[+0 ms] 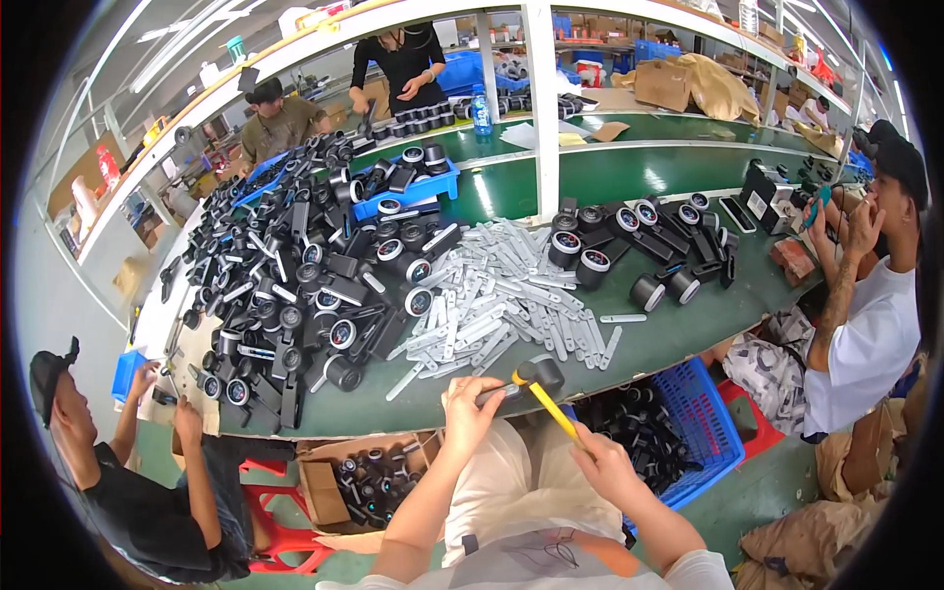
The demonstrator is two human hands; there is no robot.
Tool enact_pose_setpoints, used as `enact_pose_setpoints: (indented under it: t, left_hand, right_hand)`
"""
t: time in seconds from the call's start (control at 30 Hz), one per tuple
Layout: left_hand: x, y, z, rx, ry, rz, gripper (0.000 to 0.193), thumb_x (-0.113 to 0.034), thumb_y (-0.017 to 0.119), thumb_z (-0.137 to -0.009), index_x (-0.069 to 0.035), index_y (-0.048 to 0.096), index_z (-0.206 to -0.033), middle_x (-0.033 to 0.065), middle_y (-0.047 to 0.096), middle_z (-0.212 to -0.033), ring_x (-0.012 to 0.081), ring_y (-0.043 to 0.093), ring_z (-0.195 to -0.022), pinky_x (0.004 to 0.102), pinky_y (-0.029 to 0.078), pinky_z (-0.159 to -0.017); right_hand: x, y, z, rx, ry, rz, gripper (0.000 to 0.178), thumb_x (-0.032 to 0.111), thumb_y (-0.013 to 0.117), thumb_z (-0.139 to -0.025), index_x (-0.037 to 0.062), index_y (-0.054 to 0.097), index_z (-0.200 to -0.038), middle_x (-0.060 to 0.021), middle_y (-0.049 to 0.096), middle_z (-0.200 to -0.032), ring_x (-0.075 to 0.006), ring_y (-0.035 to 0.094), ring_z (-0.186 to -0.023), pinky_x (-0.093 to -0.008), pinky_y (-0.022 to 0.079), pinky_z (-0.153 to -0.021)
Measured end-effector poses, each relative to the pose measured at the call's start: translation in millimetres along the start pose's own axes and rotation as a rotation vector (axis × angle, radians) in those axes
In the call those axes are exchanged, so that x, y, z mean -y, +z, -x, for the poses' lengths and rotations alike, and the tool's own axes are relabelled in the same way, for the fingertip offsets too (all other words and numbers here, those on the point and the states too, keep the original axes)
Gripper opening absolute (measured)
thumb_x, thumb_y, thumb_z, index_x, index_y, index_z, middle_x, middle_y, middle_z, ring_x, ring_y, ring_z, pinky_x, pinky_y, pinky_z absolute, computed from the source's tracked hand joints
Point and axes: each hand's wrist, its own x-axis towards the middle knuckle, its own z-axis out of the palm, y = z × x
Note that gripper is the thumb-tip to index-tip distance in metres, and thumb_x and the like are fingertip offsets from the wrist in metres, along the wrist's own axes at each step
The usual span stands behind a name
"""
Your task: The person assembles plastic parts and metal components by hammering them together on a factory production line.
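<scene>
At the table's front edge, my left hand (468, 415) is closed around the narrow end of a black device with a round head (547, 375). My right hand (605, 462) grips a small hammer (556, 412) by its yellow handle. The hammer's head is right against the device, and I cannot tell whether it touches. Just beyond my hands lies a heap of flat light-grey strips (492, 295). To its left spreads a large pile of black round-headed devices with dials (295, 305).
More such devices (644, 226) stand at the right of the green table (433, 408). Below its edge are a blue crate (723, 433) and a cardboard box (320, 482), both holding black parts. People sit at left (138, 501) and right (875, 295). A white post (544, 118) rises behind.
</scene>
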Motion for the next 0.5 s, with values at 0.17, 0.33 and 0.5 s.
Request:
enact_pose_setpoints:
  t: [0.17,0.33,0.5]
  left_hand:
    - [4.7,0.2,-1.7,0.043,-0.048,0.086,0.009,-0.014,0.075,-0.072,-0.013,0.071,-0.079,0.0027,0.067,-0.087,0.0244,0.057,-0.088,0.0365,0.041,-0.079]
    - [3.7,-0.6,-0.3,-0.006,0.003,0.109,0.011,-0.010,0.076,-0.070,-0.009,0.071,-0.080,0.0044,0.068,-0.083,0.0257,0.058,-0.084,0.0359,0.046,-0.078]
    - [2.2,-0.1,0.3,0.002,-0.019,0.114,0.013,-0.009,0.075,-0.071,-0.007,0.070,-0.083,0.0066,0.067,-0.085,0.0256,0.057,-0.088,0.0355,0.044,-0.081]
  right_hand:
    - [21.1,-14.1,-8.6,-0.026,-0.033,0.064,0.043,0.010,0.063,-0.084,0.0043,0.052,-0.126,-0.0162,0.060,-0.078,-0.0365,0.060,-0.062,-0.0408,0.050,-0.054]
    - [12.5,-11.2,-10.1,0.064,-0.055,0.176,0.043,0.010,0.061,-0.086,0.0054,0.051,-0.127,-0.0157,0.060,-0.080,-0.0361,0.060,-0.062,-0.0413,0.051,-0.054]
    - [15.1,-6.7,-8.4,0.116,0.017,0.141,0.041,0.007,0.061,-0.085,0.0036,0.051,-0.125,-0.0169,0.058,-0.079,-0.0363,0.060,-0.069,-0.0421,0.049,-0.060]
